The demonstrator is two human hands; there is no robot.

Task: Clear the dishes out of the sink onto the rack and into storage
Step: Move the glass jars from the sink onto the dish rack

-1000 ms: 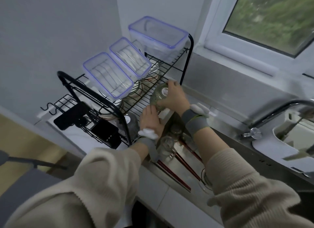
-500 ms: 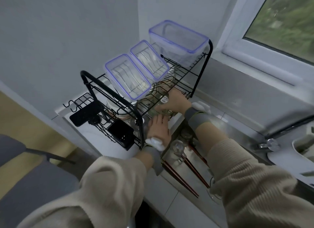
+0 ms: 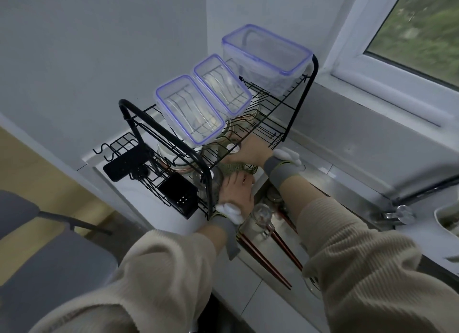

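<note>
Right hand [image 3: 250, 152] is now pushing the green glass bowl [image 3: 229, 156] deeper under the rack's [image 3: 301, 104] top tier, fingers gripping it (left hand [image 3: 236, 191] is resting curled beside it, grip unclear)

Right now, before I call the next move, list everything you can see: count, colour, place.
dish rack: one, black wire, two tiers, on the counter left of the sink
clear containers: three, blue-rimmed, on the rack's top tier
green glass dish: one, at the lower tier, under the right hand
utensil caddy: one, black, on the rack's front
chopsticks: several, reddish-brown, in the sink
drinking glasses: at least two, clear, in the sink
faucet: one, chrome, far right
window: one, white frame, upper right
left hand: at the rack's front, grip unclear
right hand: grips the dish
</note>
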